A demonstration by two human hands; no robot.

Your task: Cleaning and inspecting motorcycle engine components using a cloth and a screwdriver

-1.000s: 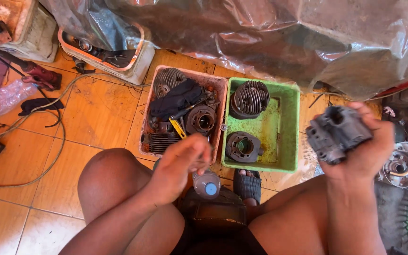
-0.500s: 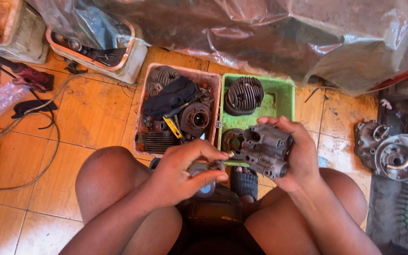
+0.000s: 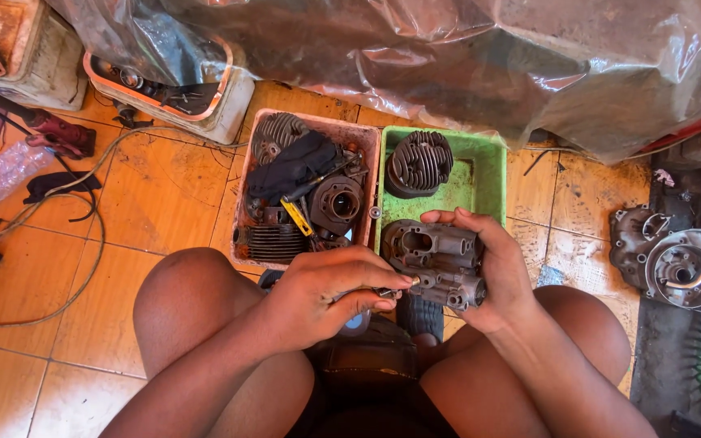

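Observation:
My right hand [image 3: 501, 272] grips a grey metal engine casing [image 3: 436, 259] and holds it above my lap, in front of the green tray [image 3: 488, 174]. My left hand [image 3: 330, 292] pinches a small metal tool or part [image 3: 391, 292] whose tip touches the casing's left side. What exactly the small piece is cannot be made out. Both knees frame the hands from below.
A pink tray [image 3: 367, 162] holds finned cylinders, a dark cloth and a yellow-handled tool. The green tray carries a finned cylinder head [image 3: 419, 162]. More engine covers [image 3: 675, 259] lie at right, a plastic sheet [image 3: 448, 57] at the back, cables and a bottle at left.
My right hand brought the casing from the far right down to the middle over my lap. My left hand moved to meet it and now touches its side with the small piece.

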